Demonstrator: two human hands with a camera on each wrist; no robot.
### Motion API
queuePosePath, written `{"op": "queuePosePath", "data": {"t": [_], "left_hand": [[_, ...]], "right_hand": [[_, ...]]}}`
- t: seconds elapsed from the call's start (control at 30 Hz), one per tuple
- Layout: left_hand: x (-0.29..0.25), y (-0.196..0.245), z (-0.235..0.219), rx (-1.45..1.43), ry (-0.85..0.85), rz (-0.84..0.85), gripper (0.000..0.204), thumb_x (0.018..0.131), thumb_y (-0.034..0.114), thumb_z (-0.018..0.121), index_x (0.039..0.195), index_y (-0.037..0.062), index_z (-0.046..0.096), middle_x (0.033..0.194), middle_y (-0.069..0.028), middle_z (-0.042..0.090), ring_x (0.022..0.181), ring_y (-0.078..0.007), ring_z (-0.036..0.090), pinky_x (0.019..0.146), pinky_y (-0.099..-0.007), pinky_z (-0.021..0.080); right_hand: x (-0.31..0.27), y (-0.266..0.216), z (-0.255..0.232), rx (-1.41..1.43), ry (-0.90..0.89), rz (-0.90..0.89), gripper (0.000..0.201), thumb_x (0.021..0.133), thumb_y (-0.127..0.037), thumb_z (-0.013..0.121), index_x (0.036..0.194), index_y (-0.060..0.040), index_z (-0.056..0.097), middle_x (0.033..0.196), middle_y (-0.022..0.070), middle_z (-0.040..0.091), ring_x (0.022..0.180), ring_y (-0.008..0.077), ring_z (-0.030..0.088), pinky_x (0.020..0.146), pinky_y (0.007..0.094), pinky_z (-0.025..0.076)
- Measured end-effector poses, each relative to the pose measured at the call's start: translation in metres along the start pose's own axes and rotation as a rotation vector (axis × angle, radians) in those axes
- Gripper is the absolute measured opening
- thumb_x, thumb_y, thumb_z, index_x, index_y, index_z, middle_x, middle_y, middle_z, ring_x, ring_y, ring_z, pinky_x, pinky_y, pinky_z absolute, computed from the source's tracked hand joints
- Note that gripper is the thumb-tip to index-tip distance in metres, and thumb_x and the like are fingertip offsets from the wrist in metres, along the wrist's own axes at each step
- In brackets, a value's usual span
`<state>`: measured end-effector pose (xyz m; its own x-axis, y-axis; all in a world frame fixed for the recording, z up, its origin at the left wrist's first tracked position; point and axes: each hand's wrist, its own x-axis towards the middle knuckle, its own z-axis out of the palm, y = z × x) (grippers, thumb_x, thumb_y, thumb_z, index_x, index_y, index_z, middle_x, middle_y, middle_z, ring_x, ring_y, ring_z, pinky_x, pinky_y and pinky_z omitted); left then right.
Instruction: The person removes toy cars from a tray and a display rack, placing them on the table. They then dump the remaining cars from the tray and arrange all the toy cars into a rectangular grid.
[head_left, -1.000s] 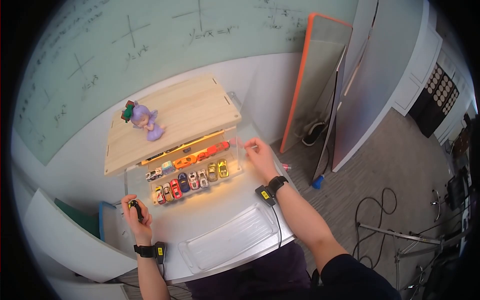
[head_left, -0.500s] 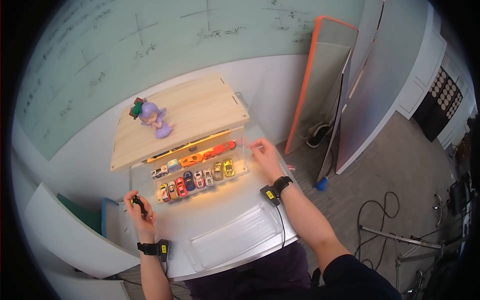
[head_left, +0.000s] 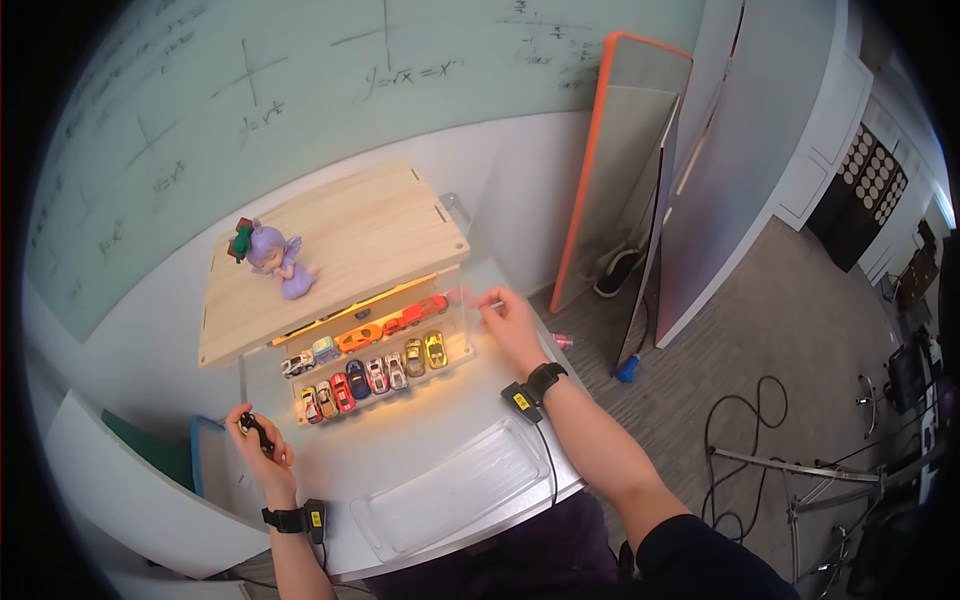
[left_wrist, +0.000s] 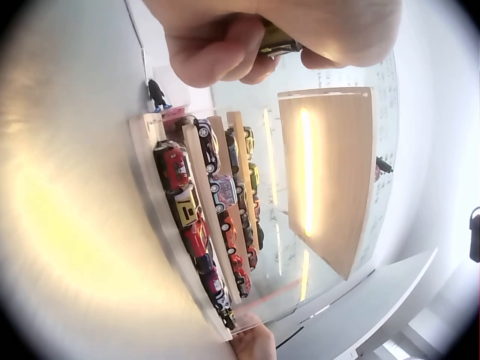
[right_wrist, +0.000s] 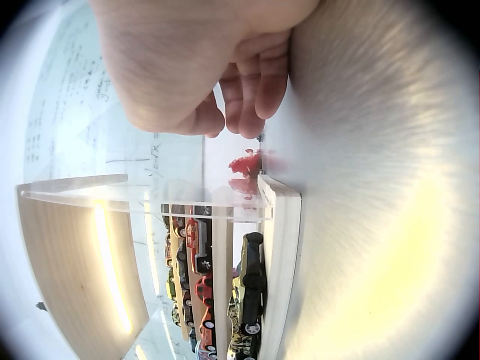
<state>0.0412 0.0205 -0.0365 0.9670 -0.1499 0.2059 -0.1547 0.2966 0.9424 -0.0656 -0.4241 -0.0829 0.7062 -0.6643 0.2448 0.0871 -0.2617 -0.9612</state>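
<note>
My left hand [head_left: 262,455] is raised left of the display case, its fingers curled round a small black toy car [head_left: 257,434]. Much of that car is hidden by the fingers in the left wrist view. By the right end of the case is my right hand [head_left: 515,330], fingers loosely bent close to the clear side panel [right_wrist: 135,201]; nothing shows between them in the right wrist view. Toy cars stand in rows on the case's steps, among them a yellow car [head_left: 434,350], a dark blue car [head_left: 358,379] and an orange car [head_left: 359,339].
A purple-haired figurine [head_left: 280,262] sits on the case's wooden top [head_left: 370,225]. A clear plastic tray [head_left: 450,490] lies at the near edge of the white table [head_left: 330,465]. An orange-framed board [head_left: 590,150] leans at the right, and cables [head_left: 745,405] trail over the floor.
The head view shifts right, then back left and slightly down. Both hands keep nearly the same places beside the case, and the left still holds the black toy car.
</note>
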Motion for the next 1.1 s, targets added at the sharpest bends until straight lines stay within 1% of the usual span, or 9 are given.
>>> {"op": "queuePosePath", "data": {"t": [0.13, 0.23, 0.33, 0.43, 0.53, 0.7, 0.83, 0.93, 1.1], "left_hand": [[0.0, -0.001, 0.0, -0.024, -0.013, 0.093, 0.027, 0.116, 0.032, 0.046, 0.138, 0.0169, 0.05, 0.086, 0.0008, 0.048, 0.057, -0.0049, 0.032, 0.045, -0.0219, 0.03], [0.0, 0.002, 0.0, 0.02, 0.021, 0.029, 0.027, 0.115, 0.023, 0.044, 0.14, 0.017, 0.049, 0.087, 0.0002, 0.049, 0.057, -0.0049, 0.033, 0.045, -0.0221, 0.03], [0.002, 0.001, -0.001, 0.034, 0.06, -0.009, 0.028, 0.114, 0.023, 0.044, 0.141, 0.0175, 0.049, 0.09, -0.0004, 0.05, 0.058, -0.0052, 0.034, 0.045, -0.0224, 0.03], [0.001, 0.0, 0.004, -0.032, 0.075, 0.027, 0.026, 0.116, 0.027, 0.045, 0.14, 0.0177, 0.049, 0.089, 0.0002, 0.049, 0.058, -0.0057, 0.035, 0.045, -0.0228, 0.03], [-0.001, 0.0, 0.007, -0.048, 0.075, 0.081, 0.025, 0.117, 0.028, 0.045, 0.139, 0.0177, 0.049, 0.089, 0.0006, 0.049, 0.058, -0.006, 0.035, 0.046, -0.0229, 0.03], [0.005, -0.008, -0.013, 0.001, 0.058, 0.031, 0.024, 0.116, 0.023, 0.044, 0.138, 0.0178, 0.049, 0.092, 0.0001, 0.051, 0.058, -0.0059, 0.035, 0.046, -0.0227, 0.03], [0.003, 0.0, -0.003, -0.036, 0.092, 0.026, 0.022, 0.116, 0.023, 0.044, 0.137, 0.0169, 0.05, 0.091, 0.0004, 0.052, 0.058, -0.0058, 0.034, 0.047, -0.0229, 0.029], [-0.002, 0.004, 0.009, -0.064, 0.128, 0.081, 0.023, 0.116, 0.024, 0.044, 0.136, 0.0159, 0.051, 0.089, 0.0008, 0.051, 0.057, -0.0059, 0.033, 0.047, -0.0231, 0.028], [0.003, -0.007, -0.008, -0.029, 0.05, 0.071, 0.028, 0.116, 0.027, 0.044, 0.141, 0.0157, 0.05, 0.088, 0.001, 0.049, 0.056, -0.0057, 0.032, 0.047, -0.0222, 0.027]], "right_hand": [[0.001, 0.002, 0.0, -0.005, -0.001, -0.008, 0.01, 0.1, -0.011, 0.066, 0.107, -0.0057, 0.072, 0.087, 0.0023, 0.074, 0.077, 0.011, 0.072, 0.069, 0.0297, 0.053], [0.0, -0.002, 0.001, 0.011, 0.002, -0.007, 0.01, 0.1, -0.01, 0.066, 0.107, -0.0057, 0.072, 0.088, 0.0021, 0.074, 0.076, 0.0107, 0.072, 0.069, 0.0295, 0.053], [-0.003, -0.008, -0.002, -0.041, -0.011, 0.032, 0.01, 0.1, -0.009, 0.066, 0.107, -0.0054, 0.072, 0.089, 0.0021, 0.074, 0.075, 0.011, 0.072, 0.069, 0.0295, 0.053], [0.0, 0.0, 0.002, 0.006, 0.014, -0.028, 0.01, 0.1, -0.008, 0.067, 0.107, -0.0051, 0.072, 0.09, 0.0023, 0.074, 0.075, 0.0113, 0.072, 0.07, 0.0291, 0.054], [0.002, 0.004, 0.003, 0.04, 0.02, -0.018, 0.01, 0.099, -0.008, 0.068, 0.107, -0.005, 0.072, 0.09, 0.0026, 0.074, 0.074, 0.0115, 0.072, 0.07, 0.0291, 0.054], [-0.001, -0.001, 0.0, 0.028, 0.003, -0.013, 0.009, 0.099, -0.009, 0.068, 0.107, -0.0053, 0.072, 0.092, 0.0032, 0.075, 0.074, 0.0116, 0.072, 0.069, 0.0293, 0.054], [0.001, 0.001, 0.003, 0.01, 0.013, -0.011, 0.01, 0.099, -0.008, 0.068, 0.108, -0.0057, 0.072, 0.092, 0.0037, 0.075, 0.074, 0.0117, 0.072, 0.069, 0.0294, 0.054], [0.0, 0.004, 0.001, 0.003, 0.006, -0.001, 0.01, 0.099, -0.009, 0.068, 0.108, -0.0058, 0.072, 0.092, 0.0037, 0.075, 0.074, 0.0114, 0.071, 0.069, 0.0296, 0.054], [0.002, 0.007, 0.003, 0.037, 0.011, -0.03, 0.009, 0.1, -0.009, 0.068, 0.107, -0.0054, 0.072, 0.091, 0.0038, 0.075, 0.074, 0.0109, 0.071, 0.069, 0.0297, 0.054]]}}
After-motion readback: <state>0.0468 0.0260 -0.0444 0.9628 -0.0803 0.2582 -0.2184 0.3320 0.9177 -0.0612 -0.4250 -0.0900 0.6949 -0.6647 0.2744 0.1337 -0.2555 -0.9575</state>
